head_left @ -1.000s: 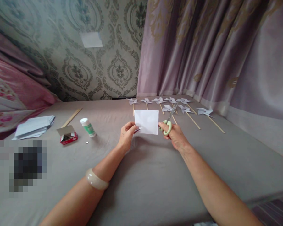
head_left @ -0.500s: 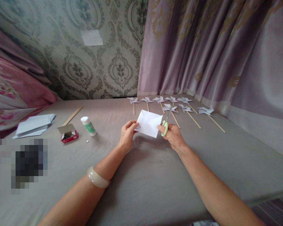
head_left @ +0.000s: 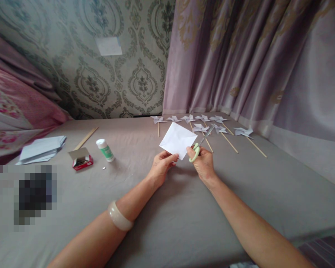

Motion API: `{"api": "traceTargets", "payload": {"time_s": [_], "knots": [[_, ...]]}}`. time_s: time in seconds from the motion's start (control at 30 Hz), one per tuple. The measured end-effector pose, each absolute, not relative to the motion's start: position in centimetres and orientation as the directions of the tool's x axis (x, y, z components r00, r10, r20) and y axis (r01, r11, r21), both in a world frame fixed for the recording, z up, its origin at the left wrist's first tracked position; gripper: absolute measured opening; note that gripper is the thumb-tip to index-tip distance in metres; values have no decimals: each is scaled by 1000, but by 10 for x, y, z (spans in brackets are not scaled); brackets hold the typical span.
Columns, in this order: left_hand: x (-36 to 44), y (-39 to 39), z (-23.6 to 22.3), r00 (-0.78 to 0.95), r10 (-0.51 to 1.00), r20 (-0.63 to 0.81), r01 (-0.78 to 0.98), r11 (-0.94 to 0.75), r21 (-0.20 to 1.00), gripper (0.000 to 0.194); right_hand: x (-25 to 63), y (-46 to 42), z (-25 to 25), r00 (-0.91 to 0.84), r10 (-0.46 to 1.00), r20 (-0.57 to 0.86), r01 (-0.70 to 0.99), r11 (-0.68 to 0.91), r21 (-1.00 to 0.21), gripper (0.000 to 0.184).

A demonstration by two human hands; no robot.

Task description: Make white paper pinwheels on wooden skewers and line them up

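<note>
My left hand [head_left: 165, 166] pinches a square white sheet of paper [head_left: 178, 138] near its lower corner, thumb on top. The sheet is tilted like a diamond above the table, with faint diagonal crease lines on it. In my right hand [head_left: 203, 160] is a pair of scissors [head_left: 195, 152] with pale green handles, the blades pointing up and away to the right. My right thumb lies close to the sheet's right side; whether it touches the paper I cannot tell. Beyond the hands lie several white paper pinwheels [head_left: 243, 132] on wooden sticks.
On the left are a stack of white paper [head_left: 40, 149], wooden sticks [head_left: 86, 137], an opened small red box [head_left: 83, 163] and a white-and-green glue stick [head_left: 105, 150]. A tiny light piece [head_left: 104, 168] lies near the box. Grey cloth [head_left: 156, 230] covers the table; curtains [head_left: 195, 74] hang behind.
The paper has been turned to a diamond position. My left hand has shifted right, from the sheet's left side to its lower corner. The scissors' blades have swung further right.
</note>
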State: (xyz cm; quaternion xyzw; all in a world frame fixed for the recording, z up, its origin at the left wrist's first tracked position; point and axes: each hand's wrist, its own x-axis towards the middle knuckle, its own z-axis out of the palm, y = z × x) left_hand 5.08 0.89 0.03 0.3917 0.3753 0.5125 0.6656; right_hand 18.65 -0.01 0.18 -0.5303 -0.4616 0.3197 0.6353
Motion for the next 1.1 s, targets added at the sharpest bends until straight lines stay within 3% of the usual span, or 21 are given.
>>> {"api": "traceTargets", "payload": {"time_s": [0.17,0.33,0.53,0.77,1.1], "knots": [[45,16,-2,88,996,-28,-397,61,916,23,188,-3,2,284,934,215,147,179,-973,43],[35,26,9,-40,999,-26,-463,5,886,24,186,-13,10,-21,998,52,374,56,-926,58],[33,29,22,-35,993,-110,-566,71,822,28,180,-20,10,-309,951,-12,509,155,-847,67],[40,24,19,48,985,-164,-600,160,784,27,183,-17,5,-402,916,-5,530,228,-816,64],[41,21,19,69,987,-145,-604,157,781,25,181,-19,11,-379,925,6,510,215,-833,61]]}}
